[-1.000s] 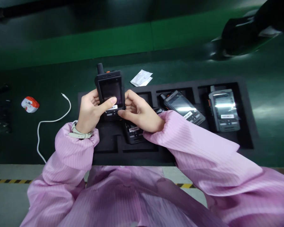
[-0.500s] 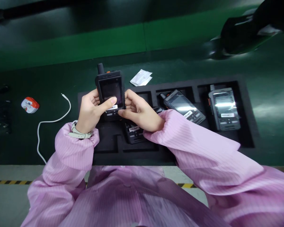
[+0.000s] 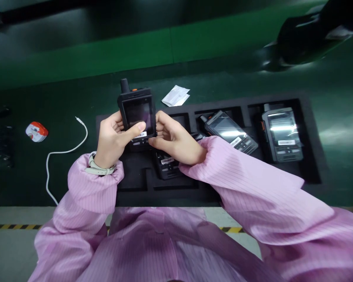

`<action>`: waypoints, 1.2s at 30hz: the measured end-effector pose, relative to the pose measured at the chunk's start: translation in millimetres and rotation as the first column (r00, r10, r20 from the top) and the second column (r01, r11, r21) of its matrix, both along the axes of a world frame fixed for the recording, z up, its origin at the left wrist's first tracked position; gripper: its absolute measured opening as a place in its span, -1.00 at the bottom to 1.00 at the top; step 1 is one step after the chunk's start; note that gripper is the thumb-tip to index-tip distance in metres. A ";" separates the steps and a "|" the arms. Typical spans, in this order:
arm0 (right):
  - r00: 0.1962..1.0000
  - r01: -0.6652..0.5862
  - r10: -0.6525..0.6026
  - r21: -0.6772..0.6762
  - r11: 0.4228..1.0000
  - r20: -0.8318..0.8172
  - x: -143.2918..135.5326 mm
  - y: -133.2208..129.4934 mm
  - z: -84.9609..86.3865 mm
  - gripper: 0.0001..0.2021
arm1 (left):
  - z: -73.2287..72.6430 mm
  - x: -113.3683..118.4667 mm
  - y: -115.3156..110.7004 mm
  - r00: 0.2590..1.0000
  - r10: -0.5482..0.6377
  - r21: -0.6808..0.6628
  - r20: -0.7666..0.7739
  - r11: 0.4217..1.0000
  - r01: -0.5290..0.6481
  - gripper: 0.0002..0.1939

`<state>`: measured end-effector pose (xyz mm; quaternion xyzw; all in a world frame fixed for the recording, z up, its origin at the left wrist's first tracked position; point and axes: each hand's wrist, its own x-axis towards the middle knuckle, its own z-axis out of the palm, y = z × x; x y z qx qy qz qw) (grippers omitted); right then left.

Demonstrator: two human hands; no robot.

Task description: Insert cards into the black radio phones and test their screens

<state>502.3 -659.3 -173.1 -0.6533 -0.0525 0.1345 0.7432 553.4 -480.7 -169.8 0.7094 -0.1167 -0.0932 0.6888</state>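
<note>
A black handheld radio with a stubby antenna and a dark screen is held upright over the left part of a black foam tray. My left hand is closed round its left side, thumb lying on the lower screen. My right hand grips the lower right edge, with its thumb by the buttons. Below my right hand another radio lies in the tray, partly hidden. Farther right, a tilted radio and a grey radio rest in the tray.
A folded white packet lies behind the tray. To the left are a white cable, a red and white object and dark items at the edge. A blurred black object is at the upper right.
Both hands keep their hold on the radio, almost unmoved. The view has shifted slightly, so the radios on the right appear a little farther right.
</note>
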 end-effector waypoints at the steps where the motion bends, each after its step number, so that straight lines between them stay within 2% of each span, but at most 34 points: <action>1: 1.000 -0.003 0.003 0.001 1.000 0.001 0.0 -0.2 0.1 -0.72 | -0.4 0.0 0.1 1.000 -0.001 0.004 0.001 1.000 0.000 -0.64; 13: 1.000 0.025 -0.025 -0.012 1.000 0.012 -0.3 0.9 -1.2 -0.67 | 1.2 -0.4 -0.9 1.000 0.005 0.004 0.016 1.000 -0.005 -0.66; 19: 1.000 0.000 0.000 -0.014 1.000 0.010 -0.6 -0.2 -0.1 -0.70 | 2.4 -0.6 -1.2 1.000 0.002 0.015 0.008 1.000 -0.002 -0.65; 29: 0.999 0.002 -0.002 -0.004 1.000 0.037 -0.7 -0.3 -2.0 -0.74 | 4.2 -0.2 -2.0 0.999 -0.010 -0.058 0.033 0.998 0.012 -0.71; 36: 1.000 0.004 -0.004 0.009 1.000 0.028 -0.6 0.0 -2.1 -0.72 | 3.6 0.0 -1.1 0.998 -0.012 -0.054 0.056 0.998 0.015 -0.74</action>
